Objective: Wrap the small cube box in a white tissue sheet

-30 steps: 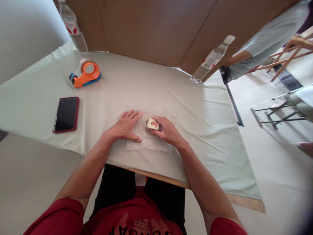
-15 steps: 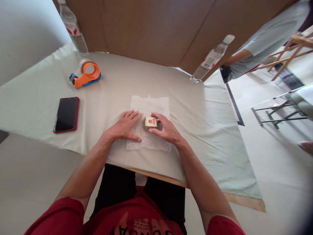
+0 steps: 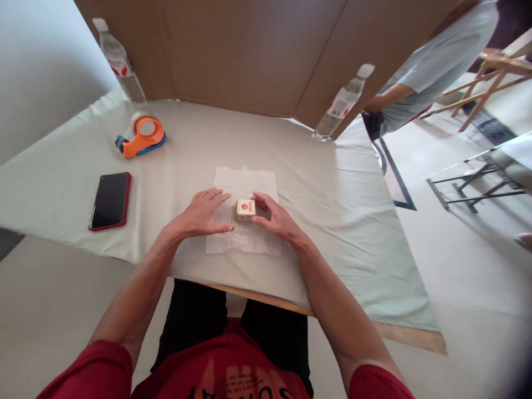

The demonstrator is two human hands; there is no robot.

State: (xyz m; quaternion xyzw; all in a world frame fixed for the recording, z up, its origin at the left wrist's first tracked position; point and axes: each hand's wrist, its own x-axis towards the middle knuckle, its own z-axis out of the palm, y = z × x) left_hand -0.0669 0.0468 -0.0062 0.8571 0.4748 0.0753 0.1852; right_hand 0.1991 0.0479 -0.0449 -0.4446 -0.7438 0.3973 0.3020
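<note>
Your bubble wrap has unfolded toward the desk's far edge. Left hand presses it flat, and right hand pinches the small box.

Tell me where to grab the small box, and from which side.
Probably pinch the small box across its near and far edges, from above and the right. It lies flat on the bubble wrap, so only its low sides offer hold, and the left hand blocks its left.
</note>
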